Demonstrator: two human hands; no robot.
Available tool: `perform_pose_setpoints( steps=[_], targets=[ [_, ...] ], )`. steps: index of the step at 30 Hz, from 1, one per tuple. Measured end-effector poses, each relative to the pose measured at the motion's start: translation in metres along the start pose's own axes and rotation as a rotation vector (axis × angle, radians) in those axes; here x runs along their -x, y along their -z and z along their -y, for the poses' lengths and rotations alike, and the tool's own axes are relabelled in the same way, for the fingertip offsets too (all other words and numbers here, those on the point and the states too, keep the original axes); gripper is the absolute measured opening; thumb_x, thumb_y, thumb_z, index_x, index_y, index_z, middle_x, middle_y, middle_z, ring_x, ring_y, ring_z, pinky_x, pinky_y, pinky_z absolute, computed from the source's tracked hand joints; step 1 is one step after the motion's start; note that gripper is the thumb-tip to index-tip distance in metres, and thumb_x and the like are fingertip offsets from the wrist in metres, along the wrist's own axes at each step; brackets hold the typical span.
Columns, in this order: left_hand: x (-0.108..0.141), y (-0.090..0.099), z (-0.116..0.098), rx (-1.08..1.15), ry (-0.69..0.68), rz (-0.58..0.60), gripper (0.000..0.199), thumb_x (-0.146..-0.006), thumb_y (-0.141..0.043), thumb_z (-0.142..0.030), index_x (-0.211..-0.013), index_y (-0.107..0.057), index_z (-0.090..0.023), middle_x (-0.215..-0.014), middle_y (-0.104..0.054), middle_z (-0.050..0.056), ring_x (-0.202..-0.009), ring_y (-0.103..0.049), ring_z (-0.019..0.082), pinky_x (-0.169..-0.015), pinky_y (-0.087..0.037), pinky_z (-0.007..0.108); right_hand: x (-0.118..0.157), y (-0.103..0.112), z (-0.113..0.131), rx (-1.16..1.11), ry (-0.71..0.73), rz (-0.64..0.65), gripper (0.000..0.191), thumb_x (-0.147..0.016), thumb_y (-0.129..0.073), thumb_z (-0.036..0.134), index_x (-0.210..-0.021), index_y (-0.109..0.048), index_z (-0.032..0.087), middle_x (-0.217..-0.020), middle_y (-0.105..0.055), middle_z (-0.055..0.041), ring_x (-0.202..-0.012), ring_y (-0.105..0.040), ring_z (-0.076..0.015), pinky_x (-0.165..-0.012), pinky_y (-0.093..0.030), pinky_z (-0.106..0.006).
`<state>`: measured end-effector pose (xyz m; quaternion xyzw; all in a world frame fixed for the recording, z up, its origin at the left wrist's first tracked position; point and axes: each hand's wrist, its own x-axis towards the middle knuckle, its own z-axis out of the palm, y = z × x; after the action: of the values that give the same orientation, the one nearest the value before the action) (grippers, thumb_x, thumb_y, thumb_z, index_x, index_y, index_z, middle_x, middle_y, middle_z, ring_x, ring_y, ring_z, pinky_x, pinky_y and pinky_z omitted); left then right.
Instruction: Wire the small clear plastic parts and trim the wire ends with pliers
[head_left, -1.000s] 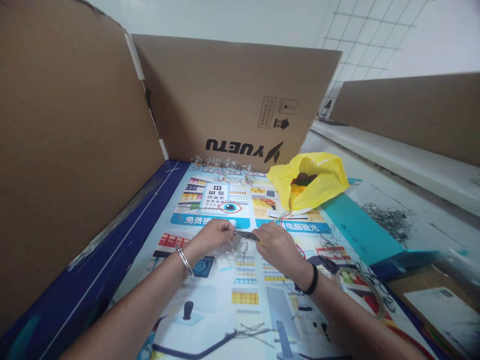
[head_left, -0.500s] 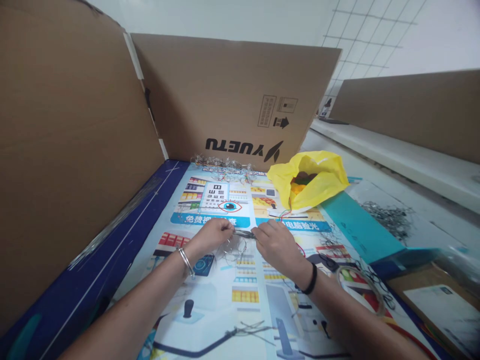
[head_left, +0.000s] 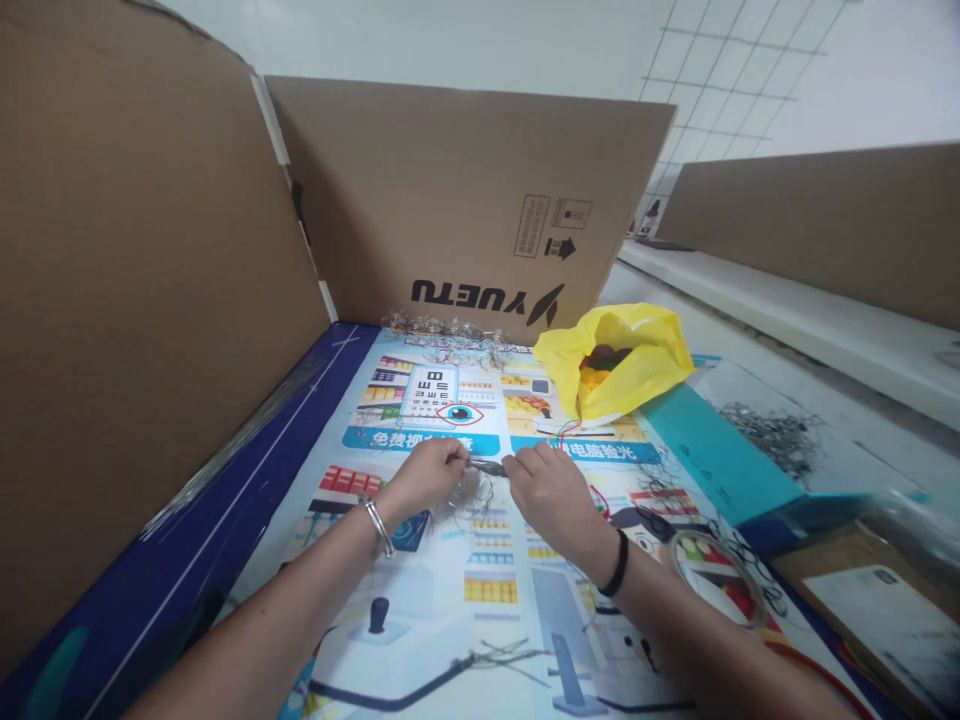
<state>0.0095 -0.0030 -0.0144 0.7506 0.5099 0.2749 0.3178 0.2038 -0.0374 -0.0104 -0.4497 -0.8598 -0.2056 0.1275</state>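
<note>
My right hand [head_left: 551, 495] is closed around small pliers [head_left: 489, 467], whose grey metal jaws stick out to the left; the handles are hidden in the fist. Close to the jaw tips, my left hand [head_left: 426, 476] is pinched shut on thin wire, though its fingers cover most of what they hold. Fine, clear-looking wire strands [head_left: 474, 495] hang in loops below the gap between both hands. A cut bunch of dark wires [head_left: 502, 655] lies on the printed mat [head_left: 405, 600] nearer to me.
Beyond my right hand sits a yellow bag [head_left: 637, 365] with orange and dark contents. Clear-tipped wire pieces [head_left: 450, 335] line the foot of the cardboard wall [head_left: 465, 190]. To the right are a tape roll [head_left: 754, 600], a teal flap [head_left: 720, 450] and a dark wire heap [head_left: 772, 435].
The camera view has shifted slightly. Both hands stay almost where they were, and the pliers' jaws seem turned a little between them.
</note>
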Motion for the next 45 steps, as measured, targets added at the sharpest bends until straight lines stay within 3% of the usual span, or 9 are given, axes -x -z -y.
perform_pose_setpoints(
  steps=[8, 17, 24, 33, 45],
  targets=[
    [-0.001, -0.002, 0.000, 0.036, 0.022, -0.026, 0.012, -0.067, -0.040, -0.015, -0.059, -0.049, -0.016, -0.057, -0.048, -0.002, -0.057, -0.042, 0.011, -0.053, -0.030, 0.021, 0.000, -0.001, 0.003, -0.026, -0.054, -0.012, 0.009, -0.081, -0.050, 0.015, -0.084, -0.058, 0.018, -0.075, -0.056, -0.0057, -0.075, -0.044, -0.0197, -0.066, -0.029, -0.031],
    [0.000, -0.001, -0.004, 0.305, 0.080, 0.082, 0.010, -0.067, -0.043, -0.020, -0.059, -0.045, -0.016, -0.053, -0.041, -0.005, -0.051, -0.037, 0.008, -0.051, -0.028, 0.020, 0.001, -0.010, -0.002, -0.286, -0.209, -0.057, 0.014, -0.078, -0.051, 0.015, -0.086, -0.062, 0.018, -0.077, -0.061, -0.0035, -0.077, -0.050, -0.0167, -0.070, -0.036, -0.026],
    [-0.003, -0.004, 0.006, 0.275, 0.076, 0.032, 0.008, -0.066, -0.043, -0.020, -0.060, -0.047, -0.016, -0.053, -0.042, -0.005, -0.051, -0.038, 0.008, -0.049, -0.027, 0.020, 0.000, -0.005, -0.003, -0.267, -0.168, 0.006, 0.015, -0.079, -0.050, 0.017, -0.087, -0.062, 0.019, -0.077, -0.059, -0.0040, -0.079, -0.049, -0.0173, -0.073, -0.035, -0.027],
    [-0.002, -0.004, 0.004, 0.162, 0.052, 0.004, 0.012, -0.066, -0.042, -0.019, -0.060, -0.052, -0.016, -0.054, -0.048, -0.004, -0.053, -0.043, 0.010, -0.052, -0.030, 0.021, 0.000, -0.007, 0.000, -0.262, -0.135, -0.071, 0.015, -0.079, -0.049, 0.015, -0.087, -0.062, 0.017, -0.077, -0.060, -0.0056, -0.078, -0.049, -0.0182, -0.073, -0.036, -0.029],
    [-0.003, -0.002, 0.004, 0.299, 0.082, -0.012, 0.012, -0.068, -0.045, -0.023, -0.059, -0.048, -0.016, -0.056, -0.045, -0.004, -0.053, -0.040, 0.009, -0.050, -0.029, 0.019, 0.002, -0.015, -0.003, -0.454, -0.228, -0.029, 0.016, -0.077, -0.050, 0.012, -0.085, -0.062, 0.018, -0.078, -0.060, -0.0040, -0.079, -0.052, -0.0166, -0.072, -0.040, -0.025]
  ],
)
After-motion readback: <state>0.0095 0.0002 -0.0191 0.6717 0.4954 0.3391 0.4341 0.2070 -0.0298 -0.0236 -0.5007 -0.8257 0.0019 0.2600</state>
